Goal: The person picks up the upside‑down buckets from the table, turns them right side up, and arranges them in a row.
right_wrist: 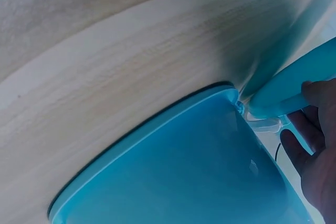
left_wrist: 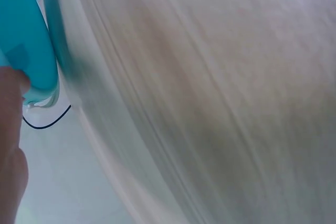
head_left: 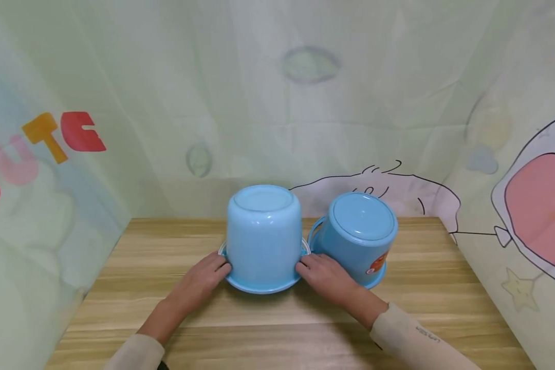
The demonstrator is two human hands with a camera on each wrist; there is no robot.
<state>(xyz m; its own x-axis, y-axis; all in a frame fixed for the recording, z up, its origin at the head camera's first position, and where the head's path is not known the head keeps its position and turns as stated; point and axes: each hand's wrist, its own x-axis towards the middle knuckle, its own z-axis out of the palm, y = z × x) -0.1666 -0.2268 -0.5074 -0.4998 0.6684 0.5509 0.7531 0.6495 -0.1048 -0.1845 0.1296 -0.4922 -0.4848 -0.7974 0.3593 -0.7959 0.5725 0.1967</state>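
Note:
A light blue plastic bucket (head_left: pixel 264 241) stands upside down near the middle of the wooden table, base up and rim low. My left hand (head_left: pixel 202 277) grips its rim from the left, and my right hand (head_left: pixel 327 278) grips the rim from the right. Its pale handle (head_left: pixel 307 245) shows beside the right fingers. In the left wrist view, a fingertip presses the bucket's edge (left_wrist: pixel 31 51). The right wrist view has the thumb on the rim (right_wrist: pixel 294 90), other fingers beneath. Whether the rim touches the table cannot be told.
Close on the right, a second blue bucket (head_left: pixel 351 257) is also upside down, leaning in view, with an orange sticker (head_left: pixel 377 262) and a blue handle (head_left: pixel 315 231). My right forearm passes in front of it. Printed curtains (head_left: pixel 240 103) enclose the wooden table (head_left: pixel 166 241).

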